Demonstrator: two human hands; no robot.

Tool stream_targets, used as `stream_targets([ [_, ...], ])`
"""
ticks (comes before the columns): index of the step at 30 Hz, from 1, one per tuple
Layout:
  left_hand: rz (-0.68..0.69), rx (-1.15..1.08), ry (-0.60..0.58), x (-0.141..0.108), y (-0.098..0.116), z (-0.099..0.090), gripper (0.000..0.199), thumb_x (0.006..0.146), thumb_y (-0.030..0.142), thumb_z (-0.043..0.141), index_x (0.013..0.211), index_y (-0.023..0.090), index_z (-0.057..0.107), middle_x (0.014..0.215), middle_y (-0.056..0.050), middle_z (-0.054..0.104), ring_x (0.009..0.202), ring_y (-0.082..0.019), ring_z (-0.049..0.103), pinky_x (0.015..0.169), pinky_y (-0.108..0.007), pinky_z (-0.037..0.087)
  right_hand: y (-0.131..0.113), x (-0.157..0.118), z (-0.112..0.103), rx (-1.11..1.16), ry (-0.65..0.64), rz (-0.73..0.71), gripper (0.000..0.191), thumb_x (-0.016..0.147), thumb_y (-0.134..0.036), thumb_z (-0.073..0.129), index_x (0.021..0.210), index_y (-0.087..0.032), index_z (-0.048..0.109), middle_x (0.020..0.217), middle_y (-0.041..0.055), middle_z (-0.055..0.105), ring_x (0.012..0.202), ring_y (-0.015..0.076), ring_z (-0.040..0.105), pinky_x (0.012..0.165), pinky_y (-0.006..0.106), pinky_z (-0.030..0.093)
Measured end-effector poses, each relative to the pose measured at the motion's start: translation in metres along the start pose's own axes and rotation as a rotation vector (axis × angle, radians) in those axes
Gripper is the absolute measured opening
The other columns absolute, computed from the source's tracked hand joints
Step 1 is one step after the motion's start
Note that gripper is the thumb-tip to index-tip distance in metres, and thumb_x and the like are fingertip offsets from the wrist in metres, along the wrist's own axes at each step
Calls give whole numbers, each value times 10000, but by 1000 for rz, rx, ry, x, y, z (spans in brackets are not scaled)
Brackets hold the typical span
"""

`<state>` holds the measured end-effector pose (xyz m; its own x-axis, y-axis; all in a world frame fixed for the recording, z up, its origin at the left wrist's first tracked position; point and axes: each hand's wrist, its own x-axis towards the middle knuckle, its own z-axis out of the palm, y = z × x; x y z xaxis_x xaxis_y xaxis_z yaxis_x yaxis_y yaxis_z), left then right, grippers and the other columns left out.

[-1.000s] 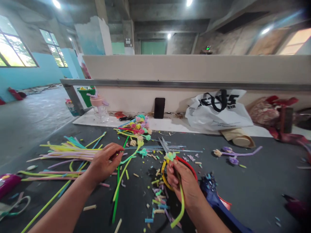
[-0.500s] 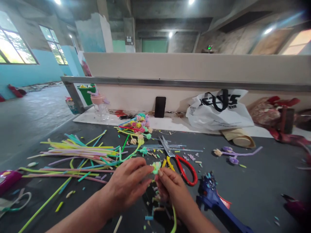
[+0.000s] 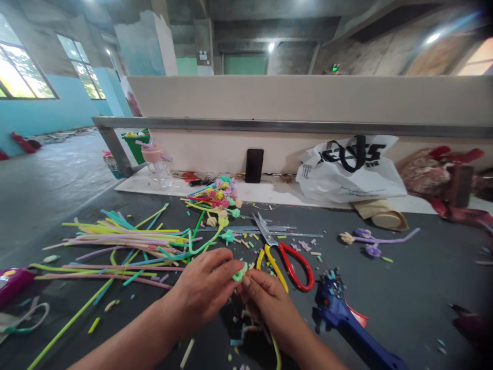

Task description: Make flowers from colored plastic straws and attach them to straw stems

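Between my hands is a small mint-green pipe-cleaner flower [image 3: 239, 272]. My left hand [image 3: 204, 280] pinches its petals between thumb and fingertips. My right hand [image 3: 271, 298] is closed around its base, and a yellow-green stem [image 3: 276, 352] hangs below that palm. Just beyond my right hand lie scissors [image 3: 288, 259] with red and yellow handles, blades slightly apart. Left of my hands lies a loose heap of coloured pipe cleaners [image 3: 127, 239]. A bundle of finished flowers [image 3: 221, 198] lies farther back. My fingers partly cover the flower.
At right lie a blue glue gun [image 3: 346, 324] and a purple-stemmed flower sprig [image 3: 385, 239]. Along the back stand a phone [image 3: 254, 165], a white bag [image 3: 348, 174] and a clear cup with a pink top [image 3: 156, 167]. Cut scraps litter the dark tabletop [image 3: 416, 288].
Both hands have shifted slightly left with the flower. The flower now shows less between the fingertips, and more of the scissors' yellow handle is visible. The view has tilted a little.
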<state>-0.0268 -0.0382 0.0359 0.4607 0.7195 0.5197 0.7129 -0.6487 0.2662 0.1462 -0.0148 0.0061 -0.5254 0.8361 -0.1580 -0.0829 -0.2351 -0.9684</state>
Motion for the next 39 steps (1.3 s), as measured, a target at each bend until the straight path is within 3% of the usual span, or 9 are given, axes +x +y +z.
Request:
stream_targets([
  [8,1,-5,-113,1,-1,-3,441,854,197,460,1280,248,361,1245,-83,461,1120,-197,461,919,-353,430,-1,-3,-1,-45,-36,-35,391,783,-529,507,633,-170,471,450,-92,303,369,40,225,362,186,165],
  [15,49,-31,-316,2,-4,-12,467,877,230,420,1326,266,299,1312,-68,444,1198,-197,406,936,-359,418,-2,-6,-4,-370,-79,-189,386,866,-482,375,653,-178,478,526,-54,362,456,76,331,452,208,272],
  [20,49,-46,-302,3,-5,-15,435,876,256,429,1299,241,330,1272,-74,487,1131,-184,470,922,-346,427,-7,-7,-5,-633,-68,-380,344,885,-407,361,650,-181,472,630,-21,441,608,117,421,572,231,332],
  [23,52,-42,-274,4,-5,-15,423,869,244,436,1283,229,351,1241,-81,514,1111,-187,488,913,-345,432,-7,-5,-6,-675,-70,-412,310,881,-387,385,678,-186,506,661,-8,487,643,132,452,602,242,343],
  [27,41,-42,-265,5,-5,-14,429,852,236,461,1272,223,376,1222,-81,529,1088,-188,508,901,-346,444,-7,-4,-6,-634,-58,-384,303,895,-369,371,716,-194,542,690,6,526,657,141,475,621,251,354],
  [33,34,-21,-258,3,-5,-12,441,847,226,464,1279,225,376,1227,-79,529,1103,-192,503,909,-358,445,-7,-4,-3,-517,-37,-328,354,873,-410,407,627,-183,524,594,-18,445,586,121,414,558,233,321],
  [36,47,-33,-205,0,-7,-12,491,845,221,477,1313,232,328,1274,-79,488,1151,-184,464,940,-340,425,-5,-3,-4,-280,-13,-176,359,835,-449,467,613,-171,519,533,-46,378,493,85,333,477,207,273],
  [39,38,-52,-73,-3,-10,-13,574,832,207,508,1349,226,259,1326,-91,429,1217,-192,394,982,-344,392,-5,-1,-8,76,55,-22,324,811,-440,510,629,-172,507,452,-89,273,400,55,188,387,185,169],
])
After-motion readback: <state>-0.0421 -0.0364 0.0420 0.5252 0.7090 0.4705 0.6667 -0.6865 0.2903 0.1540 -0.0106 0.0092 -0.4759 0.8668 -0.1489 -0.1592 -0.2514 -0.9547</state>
